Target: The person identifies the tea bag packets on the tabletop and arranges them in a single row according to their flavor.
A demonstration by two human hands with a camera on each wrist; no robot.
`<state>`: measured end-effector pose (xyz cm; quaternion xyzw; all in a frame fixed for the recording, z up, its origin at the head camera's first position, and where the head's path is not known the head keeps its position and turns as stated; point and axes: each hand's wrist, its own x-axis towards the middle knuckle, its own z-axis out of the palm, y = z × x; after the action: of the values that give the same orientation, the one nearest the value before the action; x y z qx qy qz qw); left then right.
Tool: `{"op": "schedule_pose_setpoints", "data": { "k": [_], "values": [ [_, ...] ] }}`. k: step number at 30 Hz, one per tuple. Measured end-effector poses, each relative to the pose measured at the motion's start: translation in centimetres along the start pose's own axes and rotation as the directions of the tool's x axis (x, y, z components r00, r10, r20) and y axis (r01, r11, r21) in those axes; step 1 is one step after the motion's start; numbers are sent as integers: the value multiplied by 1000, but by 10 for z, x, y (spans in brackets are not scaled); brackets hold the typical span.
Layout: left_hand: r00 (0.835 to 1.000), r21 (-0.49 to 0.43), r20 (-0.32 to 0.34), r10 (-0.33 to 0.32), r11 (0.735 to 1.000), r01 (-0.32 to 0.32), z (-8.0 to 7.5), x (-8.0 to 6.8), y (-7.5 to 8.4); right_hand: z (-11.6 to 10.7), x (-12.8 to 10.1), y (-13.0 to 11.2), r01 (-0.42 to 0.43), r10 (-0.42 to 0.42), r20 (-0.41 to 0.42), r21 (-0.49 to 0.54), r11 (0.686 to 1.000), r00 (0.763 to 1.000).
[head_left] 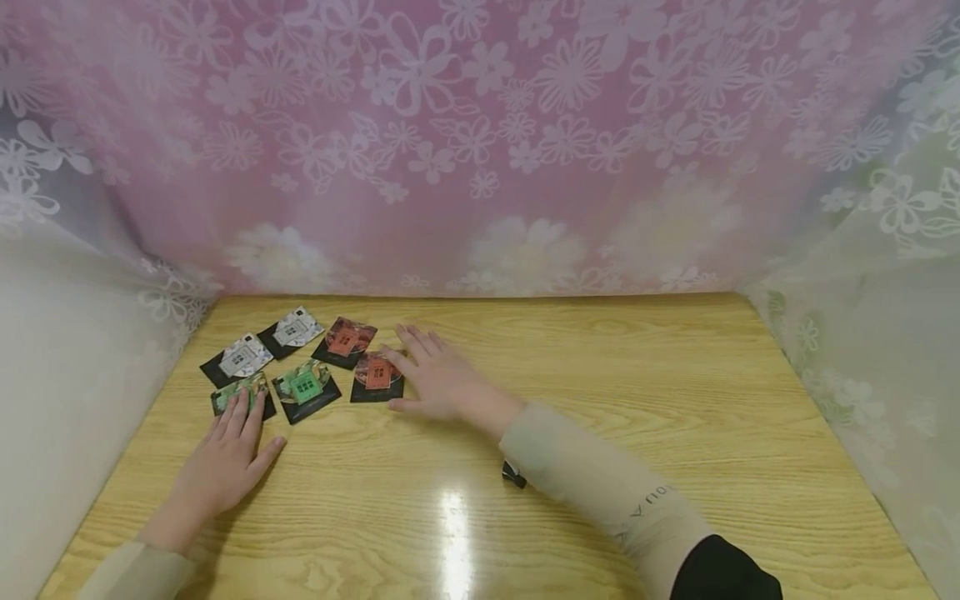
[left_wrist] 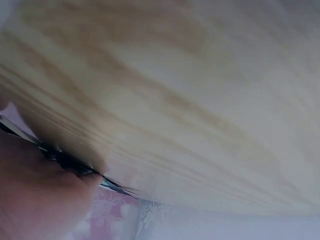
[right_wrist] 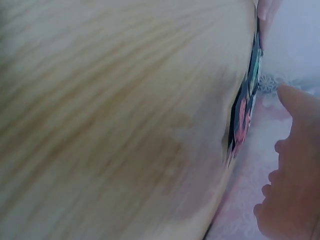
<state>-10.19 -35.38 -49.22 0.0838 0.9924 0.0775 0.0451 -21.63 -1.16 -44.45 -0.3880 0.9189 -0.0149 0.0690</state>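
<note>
Left hand [head_left: 219,468], fingers straight, is resting on a green packet [head_left: 249,383] toward the surface's [head_left: 637,367] 9 o'clock; right hand [head_left: 441,380], fingers wide, is overlapping a red packet [head_left: 377,377] toward 10.

Light is being mirrored by the glossy, wood-grained desk [head_left: 675,358]. A slight sheen is being shown by the plastic-looking packets [head_left: 307,388]. Matt cloth is being seen in the sleeves [head_left: 581,462], thin sheeting in the curtain [head_left: 480,125].

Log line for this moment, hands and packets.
left hand: on leftmost green packet | right hand: at right edge of nearer red packet | six packets: on table
</note>
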Motion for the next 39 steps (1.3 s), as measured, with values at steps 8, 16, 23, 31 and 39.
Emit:
{"op": "schedule_pose_setpoints", "data": {
  "k": [8, 16, 23, 31, 39],
  "values": [
    [1000, 19, -10, 18, 1000, -17, 0, 1, 1, 2, 11, -18, 41, -39, 83, -25, 999, 996],
    [1000, 34, 5, 5, 999, -5, 1, 4, 4, 13, 15, -27, 117, -105, 148, -78, 990, 983],
    [1000, 8, 16, -2, 1000, 2, 2, 4, 4, 19, 11, -26, 151, -123, 205, -124, 981, 971],
    [1000, -45, 23, -2, 999, 3, -2, 1, 2, 19, -4, -14, 164, -137, 177, -150, 975, 975],
    [1000, -77, 8, 13, 997, -13, 0, -1, -3, 27, -26, 10, 129, -105, 148, -167, 977, 983]
  ]
}}
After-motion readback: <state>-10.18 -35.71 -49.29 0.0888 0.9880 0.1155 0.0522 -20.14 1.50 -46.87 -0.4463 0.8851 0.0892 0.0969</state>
